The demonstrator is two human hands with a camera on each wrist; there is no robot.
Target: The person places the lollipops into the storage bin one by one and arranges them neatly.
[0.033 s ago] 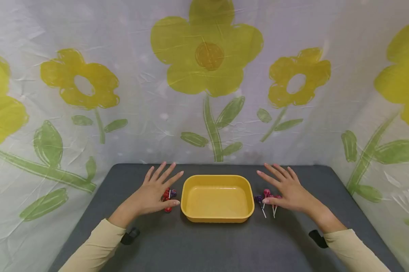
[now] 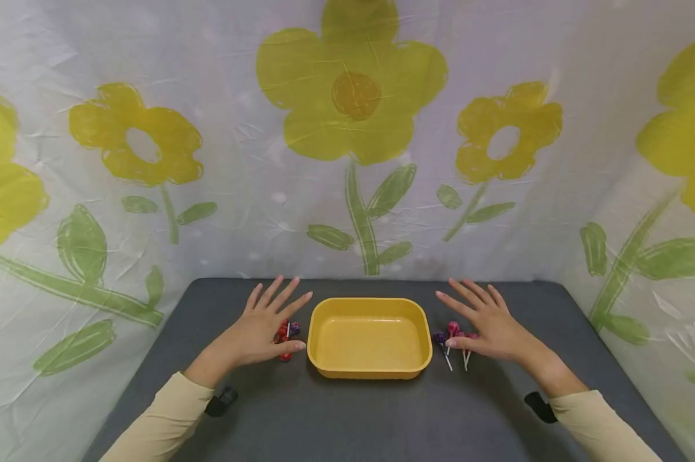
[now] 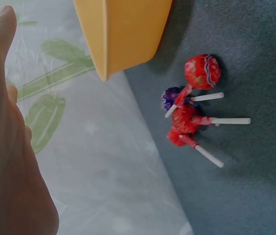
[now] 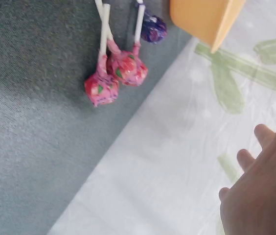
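Observation:
A yellow rectangular tray [image 2: 369, 375] sits on the dark grey table with nothing in it. My left hand [image 2: 257, 330], fingers spread, hovers above red lollipops [image 2: 285, 356] and a purple one [image 2: 294, 328] left of the tray. In the left wrist view these red lollipops [image 3: 184, 120] lie bunched beside the purple lollipop [image 3: 170, 98]. My right hand [image 2: 494, 328] is also spread and holds nothing, over pink lollipops [image 2: 454, 328] and a purple lollipop [image 2: 439, 337] right of the tray. The right wrist view shows the pink lollipops [image 4: 102, 89] with their sticks side by side.
Behind the grey table [image 2: 370, 423] hangs a pale cloth [image 2: 237, 160] printed with yellow flowers, which also runs down both sides. Dark straps [image 2: 223, 402] show at both wrists, beside the beige sleeves [image 2: 165, 410].

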